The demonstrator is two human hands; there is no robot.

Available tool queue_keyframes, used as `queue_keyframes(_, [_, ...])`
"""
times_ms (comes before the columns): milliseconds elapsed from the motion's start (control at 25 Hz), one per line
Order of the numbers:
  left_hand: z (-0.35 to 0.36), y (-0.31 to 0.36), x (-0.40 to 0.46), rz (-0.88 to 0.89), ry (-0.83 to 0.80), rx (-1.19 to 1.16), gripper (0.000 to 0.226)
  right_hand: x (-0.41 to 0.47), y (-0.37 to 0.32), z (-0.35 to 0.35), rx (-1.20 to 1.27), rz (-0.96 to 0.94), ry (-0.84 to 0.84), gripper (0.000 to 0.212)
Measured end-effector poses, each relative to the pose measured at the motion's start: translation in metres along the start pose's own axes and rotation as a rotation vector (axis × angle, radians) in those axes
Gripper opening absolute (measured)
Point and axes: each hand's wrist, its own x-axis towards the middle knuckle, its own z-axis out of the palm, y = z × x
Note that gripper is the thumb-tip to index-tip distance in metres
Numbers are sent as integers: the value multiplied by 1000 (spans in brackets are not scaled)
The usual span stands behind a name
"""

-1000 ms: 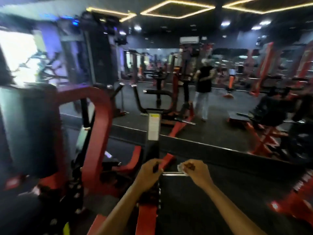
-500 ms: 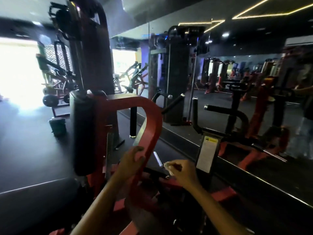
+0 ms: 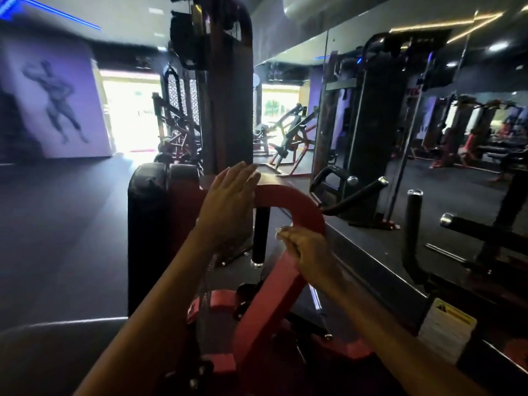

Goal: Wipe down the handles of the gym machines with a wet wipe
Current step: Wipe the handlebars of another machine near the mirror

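The left hand [image 3: 228,201] moved up, fingers flat. The right hand [image 3: 307,250] pinches the soft wet wipe [image 3: 279,230] beside the hard black handle [image 3: 260,235].

A dark, matte gym floor [image 3: 63,224] fills the room, brightest near the sunlit doorway at the back. Standing on it in the foreground is a red-framed gym machine [image 3: 288,201] with a black padded roller [image 3: 147,224] on its left side. Behind it a tall dark weight tower [image 3: 228,110] rises from the floor. Farther back, near the doorway, more red and black machines [image 3: 177,138] stand on the same floor. A mirror wall [image 3: 428,138] meets the floor along the right.
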Motion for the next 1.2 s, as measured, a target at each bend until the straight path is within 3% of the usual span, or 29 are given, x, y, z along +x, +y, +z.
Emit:
queue_keyframes(160, [7, -20, 0, 9, -21, 134, 40, 44, 17, 40, -362, -613, 55, 37])
queue_keyframes(240, [13, -20, -4, 43, 30, 215, 37, 63, 28, 54, -513, -780, 66, 36])
queue_keyframes(360, [21, -18, -6, 43, 127, 324, 35, 78, 44, 67, -597, -786, -105, 33])
queue_keyframes(480, [27, -22, -6, 62, 168, 370, 35, 73, 45, 79, -584, -750, -102, 36])
queue_keyframes(600, [33, -24, -8, 50, 161, 399, 36, 47, 50, 97, -571, -838, -19, 37])
queue_keyframes(680, [34, -22, -10, 28, 159, 396, 37, 25, 52, 111, -516, -863, -60, 35])
queue_keyframes(800, [36, -22, -11, 12, 165, 398, 37, 2, 54, 129, -456, -922, -174, 13])
queue_keyframes(920, [37, -21, -13, -4, 179, 397, 37, 4, 53, 123, -448, -935, -274, 27])
queue_keyframes(1040, [38, -20, -11, -6, 200, 388, 36, 29, 52, 104, -375, -920, -167, 27])
queue_keyframes(1120, [38, -19, -11, -11, 215, 396, 36, 57, 54, 93, -419, -910, -48, 10])
queue_keyframes(1200, [38, -18, -11, -22, 213, 395, 36, 76, 59, 82, -526, -935, 61, 19])
